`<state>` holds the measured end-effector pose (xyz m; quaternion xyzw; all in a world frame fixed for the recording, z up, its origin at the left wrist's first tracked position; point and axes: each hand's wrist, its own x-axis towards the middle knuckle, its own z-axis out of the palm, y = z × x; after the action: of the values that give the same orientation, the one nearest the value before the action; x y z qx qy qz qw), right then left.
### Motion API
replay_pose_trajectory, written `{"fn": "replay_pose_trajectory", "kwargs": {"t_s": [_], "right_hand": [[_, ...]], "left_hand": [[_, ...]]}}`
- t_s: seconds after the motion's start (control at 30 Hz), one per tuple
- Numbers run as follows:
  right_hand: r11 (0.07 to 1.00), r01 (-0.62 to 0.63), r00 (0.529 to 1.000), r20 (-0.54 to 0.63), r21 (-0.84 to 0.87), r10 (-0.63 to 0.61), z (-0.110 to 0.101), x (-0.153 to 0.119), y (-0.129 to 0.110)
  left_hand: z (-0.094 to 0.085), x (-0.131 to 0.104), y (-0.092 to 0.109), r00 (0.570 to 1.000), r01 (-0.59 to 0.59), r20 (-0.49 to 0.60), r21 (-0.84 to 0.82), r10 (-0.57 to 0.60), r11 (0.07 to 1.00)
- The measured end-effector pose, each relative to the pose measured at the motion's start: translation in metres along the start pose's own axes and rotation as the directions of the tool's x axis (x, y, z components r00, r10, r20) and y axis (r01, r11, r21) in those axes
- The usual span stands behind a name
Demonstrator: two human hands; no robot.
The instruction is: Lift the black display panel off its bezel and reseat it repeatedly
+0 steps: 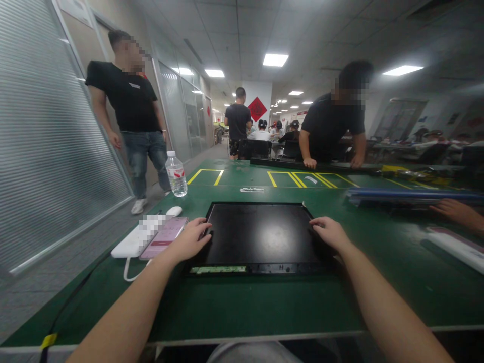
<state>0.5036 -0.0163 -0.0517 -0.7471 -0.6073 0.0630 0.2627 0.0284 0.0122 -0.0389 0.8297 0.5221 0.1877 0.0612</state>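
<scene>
A black display panel [245, 232] lies face up on the green table [264, 307] in front of me. Along its near edge runs a dark strip with a green circuit board [218, 269] showing in it. My left hand [192, 238] holds the panel's left edge, its fingers bent over the frame. On the opposite edge my right hand [330, 233] grips the frame in the same way. The undersides of both hands are hidden.
A white power strip [130, 244], a phone [164, 238] and a water bottle [176, 174] stand at the left. To the right are another person's hand [459, 212], long blue strips [412, 195] and a white bar [457, 247]. A person [333, 121] leans over the far edge.
</scene>
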Motion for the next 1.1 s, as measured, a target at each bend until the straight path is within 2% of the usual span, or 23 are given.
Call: {"fn": "replay_pose_trajectory", "kwargs": {"t_s": [0.1,0.2,0.37,0.6,0.97,1.1], "right_hand": [[0.996,-0.011,1.000,-0.022,-0.091,0.009,-0.001,0.002,0.004],[0.990,-0.074,0.996,0.031,-0.124,0.078,0.001,0.004,0.008],[0.988,-0.129,0.985,0.104,-0.089,0.138,0.004,0.006,0.011],[0.982,-0.176,0.975,0.126,-0.061,0.183,0.005,0.006,0.013],[0.992,-0.128,0.988,0.089,-0.016,0.129,0.017,0.013,0.028],[0.993,-0.122,0.989,0.082,-0.011,0.122,0.018,0.013,0.030]], "left_hand": [[0.004,0.004,-0.005,0.999,0.047,-0.010,0.053,-0.046,0.997],[0.006,0.005,-0.006,0.997,0.075,0.028,0.060,-0.077,0.995],[0.006,0.006,-0.004,0.992,0.099,0.069,0.065,-0.104,0.993],[0.003,0.007,-0.002,0.988,0.130,0.073,0.066,-0.135,0.989],[0.001,0.007,-0.003,0.990,0.135,0.043,-0.010,-0.134,0.991],[0.003,0.007,-0.003,0.989,0.138,0.046,0.014,-0.139,0.990]]}}
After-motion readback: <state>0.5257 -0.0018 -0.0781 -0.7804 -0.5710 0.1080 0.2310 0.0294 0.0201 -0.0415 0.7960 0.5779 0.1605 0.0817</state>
